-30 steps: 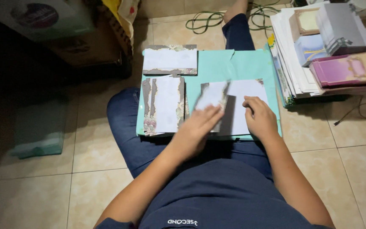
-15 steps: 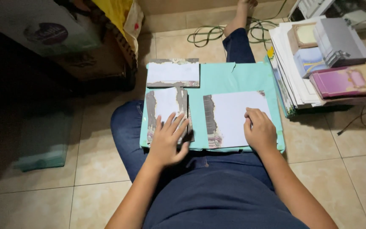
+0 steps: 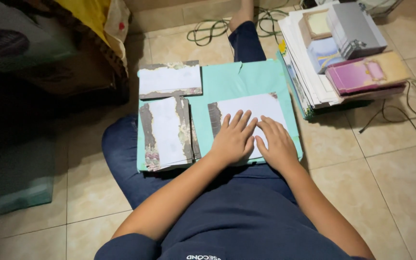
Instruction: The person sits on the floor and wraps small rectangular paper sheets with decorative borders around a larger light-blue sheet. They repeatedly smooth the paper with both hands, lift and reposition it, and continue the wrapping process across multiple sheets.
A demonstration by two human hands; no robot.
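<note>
A teal board (image 3: 227, 84) rests across my lap. On its right part lies a white sheet with dark printed edges (image 3: 266, 106). My left hand (image 3: 232, 137) and my right hand (image 3: 278, 144) lie flat on that sheet side by side, fingers spread, holding nothing. To the left on the board sits a stack of similar folded sheets (image 3: 167, 132). Another folded piece (image 3: 169, 79) lies crosswise at the board's far left corner.
A pile of white papers with pastel boxes and a purple box on top (image 3: 343, 53) stands on the tiled floor at the right. Cables (image 3: 400, 115) trail near it. A cardboard box with yellow cloth (image 3: 92, 43) sits at the left.
My left hand has moved from the left stack over to the right sheet. Both hands now press flat on that sheet.
</note>
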